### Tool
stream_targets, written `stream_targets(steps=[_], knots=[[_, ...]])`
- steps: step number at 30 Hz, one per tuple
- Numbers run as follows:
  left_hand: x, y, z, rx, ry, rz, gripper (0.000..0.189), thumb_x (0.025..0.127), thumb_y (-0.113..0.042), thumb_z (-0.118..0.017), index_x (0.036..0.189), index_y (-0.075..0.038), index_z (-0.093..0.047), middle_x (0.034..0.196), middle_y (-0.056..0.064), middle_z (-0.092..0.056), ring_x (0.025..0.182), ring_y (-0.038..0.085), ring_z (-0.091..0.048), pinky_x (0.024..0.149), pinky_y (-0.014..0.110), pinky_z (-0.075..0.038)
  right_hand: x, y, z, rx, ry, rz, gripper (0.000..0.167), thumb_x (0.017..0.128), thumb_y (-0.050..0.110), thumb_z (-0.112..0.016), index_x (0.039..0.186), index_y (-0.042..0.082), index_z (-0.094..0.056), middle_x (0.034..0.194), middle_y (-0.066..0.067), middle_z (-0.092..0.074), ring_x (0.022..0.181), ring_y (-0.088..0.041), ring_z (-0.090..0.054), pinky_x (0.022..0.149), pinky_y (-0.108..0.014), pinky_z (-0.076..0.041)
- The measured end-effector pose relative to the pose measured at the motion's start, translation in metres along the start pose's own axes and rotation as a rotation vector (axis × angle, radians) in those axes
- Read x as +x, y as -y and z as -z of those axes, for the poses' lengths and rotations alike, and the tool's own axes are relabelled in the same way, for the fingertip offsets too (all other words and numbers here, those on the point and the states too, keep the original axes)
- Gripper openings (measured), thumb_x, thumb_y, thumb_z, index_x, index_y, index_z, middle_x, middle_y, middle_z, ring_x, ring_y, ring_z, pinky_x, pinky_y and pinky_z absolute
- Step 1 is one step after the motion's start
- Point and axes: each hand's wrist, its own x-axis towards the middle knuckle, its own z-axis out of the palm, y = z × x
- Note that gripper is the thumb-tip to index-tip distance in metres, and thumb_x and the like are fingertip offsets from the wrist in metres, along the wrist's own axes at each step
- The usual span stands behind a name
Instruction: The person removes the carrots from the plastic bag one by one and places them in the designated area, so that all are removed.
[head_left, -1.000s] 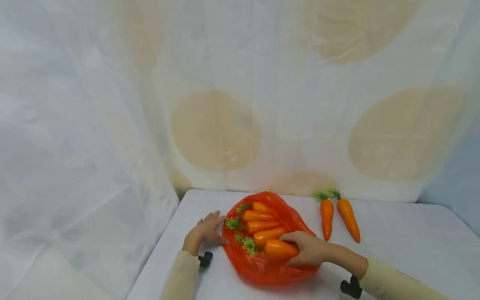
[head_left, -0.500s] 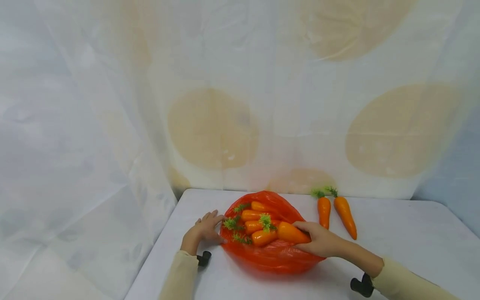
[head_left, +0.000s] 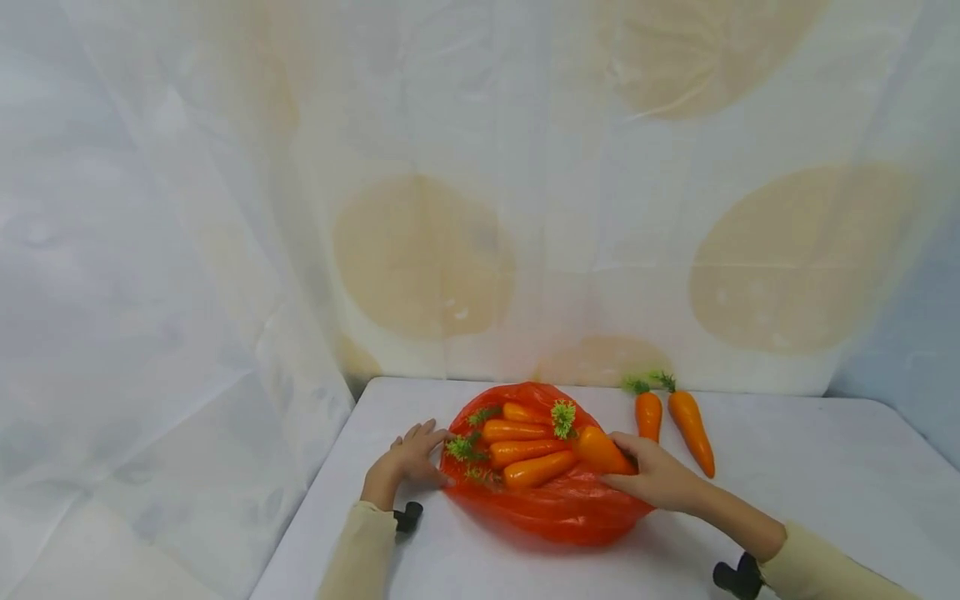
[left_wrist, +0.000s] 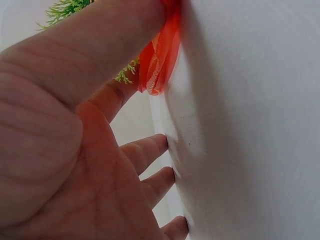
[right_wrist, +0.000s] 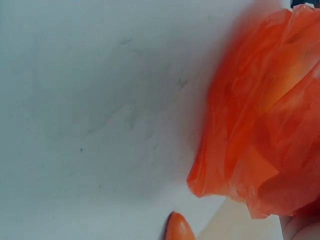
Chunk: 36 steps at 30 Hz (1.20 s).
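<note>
A red plastic bag [head_left: 555, 521] lies with its mouth spread, and several orange carrots [head_left: 521, 451] with green tops rest side by side in it. My right hand [head_left: 656, 475] grips one more carrot [head_left: 597, 450] by its tip end, tilted over the right ends of the others, its leafy top toward the back. At the bag's left edge is my left hand [head_left: 411, 457], its thumb and forefinger touching the rim. The left wrist view shows its other fingertips [left_wrist: 162, 141] against the table. In the right wrist view the bag hides most of the right hand [right_wrist: 302, 227].
Two loose carrots lie on the white table [head_left: 795, 467] behind the right hand: a nearer-left carrot [head_left: 648, 414] and another carrot [head_left: 692, 431] to its right. A pale curtain [head_left: 570, 208] with beige spots hangs at the back.
My right hand has moved right and back with its carrot, whose leafy top has swung from the left toward the back. The left hand has stayed at the bag's edge.
</note>
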Motion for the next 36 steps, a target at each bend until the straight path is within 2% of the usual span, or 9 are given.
stream_targets(steps=[5, 9, 15, 22, 30, 36], knots=[[0.0, -0.001, 0.001, 0.015, -0.006, -0.011, 0.068, 0.075, -0.034, -0.085, 0.135, -0.023, -0.056, 0.159, 0.021, -0.03, 0.146, 0.046, -0.024, 0.112, 0.074, -0.016, 0.001, -0.004, 0.007, 0.027, -0.071, -0.036, 0.044, 0.091, 0.029, -0.072, 0.124, 0.005, -0.057, 0.099, -0.004, -0.065, 0.083, -0.014, -0.059, 0.075, -0.021, -0.056], [0.0, -0.002, 0.001, 0.003, 0.001, 0.004, 0.069, 0.075, -0.035, -0.084, 0.136, -0.024, -0.055, 0.16, 0.019, -0.028, 0.147, 0.045, -0.022, 0.113, 0.073, -0.015, 0.0, -0.007, 0.013, 0.039, -0.137, -0.083, 0.053, 0.091, 0.032, -0.071, 0.133, 0.005, -0.053, 0.103, -0.005, -0.064, 0.087, -0.017, -0.059, 0.075, -0.021, -0.056], [-0.001, -0.004, 0.002, -0.034, 0.01, 0.033, 0.071, 0.076, -0.031, -0.084, 0.139, -0.021, -0.054, 0.161, 0.017, -0.026, 0.148, 0.044, -0.018, 0.116, 0.071, -0.011, -0.003, -0.008, 0.023, 0.109, -0.244, -0.104, 0.045, 0.094, 0.031, -0.068, 0.121, 0.0, -0.05, 0.096, -0.011, -0.063, 0.085, -0.021, -0.06, 0.073, -0.023, -0.057], [-0.002, -0.003, 0.001, -0.026, 0.01, 0.026, 0.068, 0.075, -0.032, -0.084, 0.136, -0.024, -0.055, 0.161, 0.018, -0.026, 0.148, 0.045, -0.018, 0.115, 0.072, -0.011, -0.007, -0.012, 0.034, 0.228, -0.298, -0.112, 0.045, 0.099, 0.029, -0.061, 0.125, -0.002, -0.044, 0.1, -0.02, -0.064, 0.085, -0.023, -0.066, 0.074, -0.027, -0.059], [-0.002, -0.004, 0.0, -0.029, 0.015, 0.029, 0.069, 0.076, -0.033, -0.084, 0.137, -0.024, -0.055, 0.161, 0.017, -0.026, 0.149, 0.044, -0.018, 0.115, 0.071, -0.011, -0.012, -0.017, 0.047, 0.179, -0.378, -0.143, 0.051, 0.1, 0.036, -0.057, 0.131, -0.001, -0.041, 0.102, -0.015, -0.062, 0.087, -0.022, -0.062, 0.075, -0.027, -0.058], [-0.003, -0.005, 0.003, -0.014, 0.011, 0.03, 0.07, 0.075, -0.033, -0.084, 0.138, -0.024, -0.055, 0.161, 0.017, -0.027, 0.148, 0.044, -0.019, 0.115, 0.072, -0.012, -0.015, -0.023, 0.055, 0.172, -0.398, -0.16, 0.054, 0.101, 0.037, -0.056, 0.134, -0.002, -0.038, 0.097, -0.017, -0.063, 0.075, -0.022, -0.064, 0.065, -0.032, -0.059]])
